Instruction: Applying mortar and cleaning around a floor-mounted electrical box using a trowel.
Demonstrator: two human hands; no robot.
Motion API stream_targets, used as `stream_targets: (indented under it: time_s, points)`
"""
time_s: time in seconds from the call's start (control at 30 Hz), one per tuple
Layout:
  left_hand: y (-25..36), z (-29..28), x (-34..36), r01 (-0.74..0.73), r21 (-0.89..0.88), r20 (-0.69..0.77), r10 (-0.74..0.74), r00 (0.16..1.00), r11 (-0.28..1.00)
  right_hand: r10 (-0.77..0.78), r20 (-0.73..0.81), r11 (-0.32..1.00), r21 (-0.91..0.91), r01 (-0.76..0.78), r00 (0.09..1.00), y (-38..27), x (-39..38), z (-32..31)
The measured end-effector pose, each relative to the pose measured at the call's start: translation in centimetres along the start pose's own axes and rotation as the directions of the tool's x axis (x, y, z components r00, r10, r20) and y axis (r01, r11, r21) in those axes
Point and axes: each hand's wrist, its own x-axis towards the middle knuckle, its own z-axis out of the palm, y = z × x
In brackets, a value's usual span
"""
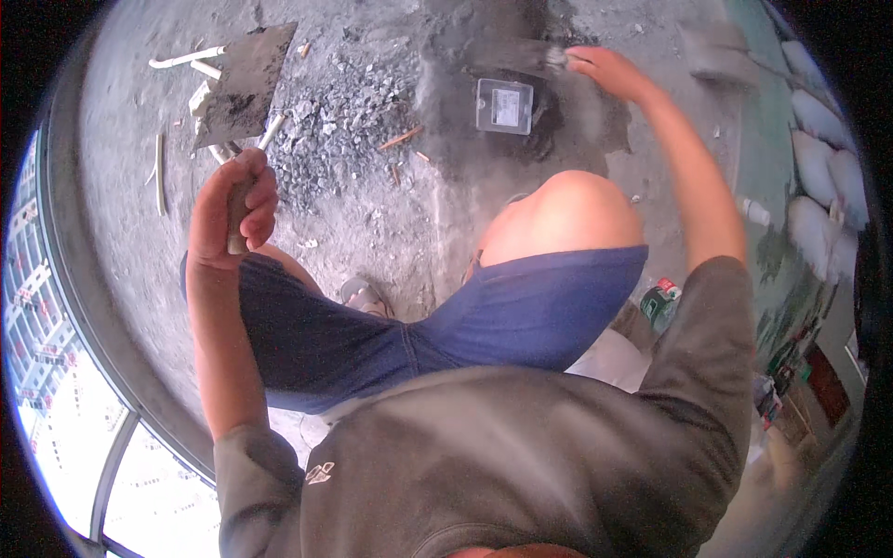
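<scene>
Wrapped round a brownish handle, my left hand grips a flat square trowel, its grey blade smeared with dark mortar and held up at the upper left. At the upper right my right hand is closed on a blurred grey tool, apparently another trowel, over a dark, wet-looking patch of floor. Just below that tool lies a small rectangular clear case with a pale label, on the dark patch.
Grey gravel and white pipe pieces lie on the rough floor. Filled white sacks and a green container sit at right. A curved window runs along the left. My bent knees take up the middle.
</scene>
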Motion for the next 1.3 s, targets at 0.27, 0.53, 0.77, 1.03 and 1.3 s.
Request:
stream_targets:
  time_s: [0.27, 0.53, 0.77, 1.03, 1.3]
  points:
    - [0.0, 0.7, 0.2, 0.002, -0.003, -0.028, -0.002, 1.0, 1.0, -0.004, 0.226, 0.998, -0.061, 0.019, 0.974, -0.7, 5.4, 0.4]
    - [-0.3, 0.6, 0.3, -0.035, -0.05, -0.05, 0.032, 0.998, 0.998, 0.151, 0.407, 0.981, -0.174, -0.085, 0.901, -1.2, 3.6, -2.6]
    - [-0.3, 0.2, 0.3, -0.005, -0.023, -0.057, 0.003, 0.998, 1.0, 0.248, 0.325, 0.967, -0.145, -0.21, 0.913, -1.2, -1.4, -3.2]
    - [0.2, 0.7, 0.9, 0.013, 0.035, -0.047, -0.011, 0.999, 0.999, 0.136, 0.065, 0.985, 0.096, -0.141, 0.989, 0.3, -2.5, -0.2]
    - [-0.1, 1.0, 1.3, 0.046, 0.015, -0.028, -0.046, 0.999, 0.999, 0.111, 0.239, 0.994, -0.009, -0.112, 0.965, 0.3, 0.2, -0.5]
